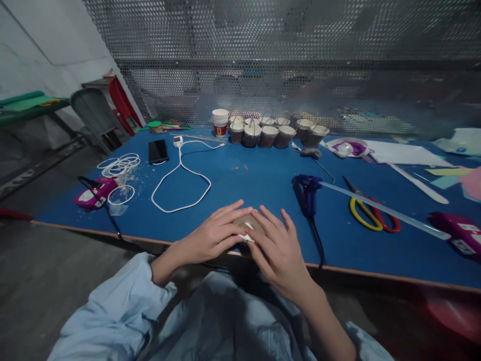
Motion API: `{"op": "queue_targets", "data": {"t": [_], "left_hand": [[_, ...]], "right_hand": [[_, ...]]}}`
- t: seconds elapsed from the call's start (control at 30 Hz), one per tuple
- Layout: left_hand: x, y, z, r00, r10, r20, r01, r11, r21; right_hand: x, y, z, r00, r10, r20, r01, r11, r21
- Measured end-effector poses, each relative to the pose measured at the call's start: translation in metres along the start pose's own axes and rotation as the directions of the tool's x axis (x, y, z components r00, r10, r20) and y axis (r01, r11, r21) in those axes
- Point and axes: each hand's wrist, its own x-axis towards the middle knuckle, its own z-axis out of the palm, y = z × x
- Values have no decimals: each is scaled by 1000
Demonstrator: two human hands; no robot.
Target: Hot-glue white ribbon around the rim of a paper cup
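At the table's near edge, my left hand [210, 235] and my right hand [278, 250] hold a small grey-brown cup [250, 221] between them. Its covering resembles that of the cups at the back, and a white part shows near my fingertips. Fingers of both hands curve round it and hide much of its shape. To the right of my right hand lies a dark blue glue gun [308, 193] with a long clear glue stick [383, 208] coming out of its back.
Several grey-covered cups [268, 136] with handles stand at the back beside stacked paper cups [220, 123]. Scissors [370, 210] lie right. A white cable [181, 206], phone [158, 151], white rings [121, 194] and purple box [95, 193] lie left on the blue table [225, 185].
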Motion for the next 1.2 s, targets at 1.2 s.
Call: {"op": "queue_targets", "data": {"t": [1.2], "left_hand": [[4,6,52,719,-679,-148,542,681,-492]], "right_hand": [[-32,3,38,936,332,-115,-325,943,72]]}}
